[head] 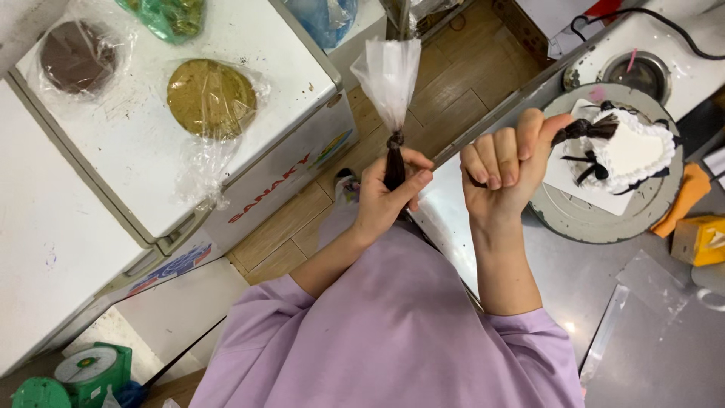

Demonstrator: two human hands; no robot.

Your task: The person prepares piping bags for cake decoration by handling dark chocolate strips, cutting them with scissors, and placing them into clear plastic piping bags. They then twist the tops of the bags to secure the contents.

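My left hand grips a clear piping bag just below its knot, where dark brown filling shows; the empty upper part of the bag fans upward. My right hand is closed in a fist beside it, thumb up, with a thin dark strand pinched under the fingers. To the right, a white heart-shaped cake with dark brown bows and trim sits on white paper on a grey round turntable. Lilac sleeves cover my arms.
A white chest freezer on the left carries a wrapped brown cake round and a wrapped tan one. An orange cloth and a yellow box lie on the steel counter. A green kitchen scale stands on the floor.
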